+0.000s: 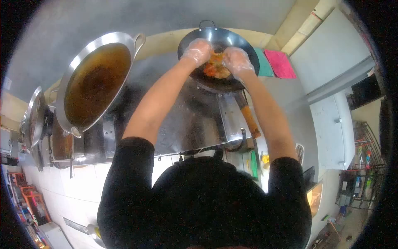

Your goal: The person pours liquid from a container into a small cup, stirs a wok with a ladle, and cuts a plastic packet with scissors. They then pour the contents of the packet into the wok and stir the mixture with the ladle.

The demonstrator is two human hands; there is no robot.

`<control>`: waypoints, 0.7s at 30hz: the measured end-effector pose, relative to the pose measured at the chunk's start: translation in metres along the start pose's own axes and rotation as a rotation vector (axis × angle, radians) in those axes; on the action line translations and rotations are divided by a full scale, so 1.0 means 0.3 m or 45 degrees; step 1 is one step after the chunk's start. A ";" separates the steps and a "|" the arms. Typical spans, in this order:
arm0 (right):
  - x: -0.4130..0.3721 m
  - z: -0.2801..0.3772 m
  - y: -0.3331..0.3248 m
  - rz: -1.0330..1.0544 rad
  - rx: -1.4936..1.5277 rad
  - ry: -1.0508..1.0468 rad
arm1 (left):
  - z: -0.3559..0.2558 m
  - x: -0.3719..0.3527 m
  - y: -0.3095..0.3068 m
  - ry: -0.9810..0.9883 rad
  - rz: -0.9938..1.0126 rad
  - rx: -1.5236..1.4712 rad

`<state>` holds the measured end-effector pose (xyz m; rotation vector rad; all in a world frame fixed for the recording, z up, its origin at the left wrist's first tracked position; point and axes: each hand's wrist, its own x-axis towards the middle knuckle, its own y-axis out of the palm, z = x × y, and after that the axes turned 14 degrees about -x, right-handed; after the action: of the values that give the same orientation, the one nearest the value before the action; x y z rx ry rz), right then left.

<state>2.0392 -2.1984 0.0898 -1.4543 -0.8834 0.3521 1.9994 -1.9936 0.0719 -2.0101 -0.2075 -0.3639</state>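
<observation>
In the head view, a dark wok (242,45) sits on the stove. Reddish-orange food (217,71), possibly seasoned meat, lies in its middle. My left hand (199,50), in a clear plastic glove, is closed at the upper left of the food. On the other side, my right hand (237,59) wears the same kind of glove, its fingers curled in against the food. Orange bits show between both hands. The fingertips are partly hidden, so the exact grip is hard to see.
A wide metal pan of brown liquid (97,83) stands to the left, with another pan (36,118) beyond it. An orange-wrapped handle (249,120) juts toward me below the wok. Pink (280,64) and green cloths (264,63) lie right of the wok.
</observation>
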 end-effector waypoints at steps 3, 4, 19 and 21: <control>0.012 0.028 -0.009 -0.115 0.035 0.073 | -0.007 -0.011 0.012 0.172 -0.027 -0.048; 0.021 0.040 -0.020 -0.152 0.050 0.098 | -0.020 -0.003 0.008 0.172 0.009 -0.003; 0.097 0.050 -0.003 0.310 -0.037 0.082 | -0.090 -0.066 -0.164 0.154 -0.119 -0.055; 0.140 0.046 0.052 0.403 -0.260 -0.013 | -0.151 -0.196 -0.269 0.130 -0.262 -0.250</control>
<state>2.0616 -2.1574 0.0863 -1.7890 -0.7115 0.5163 1.9125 -1.9971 0.1385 -2.1625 -0.3269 -0.6370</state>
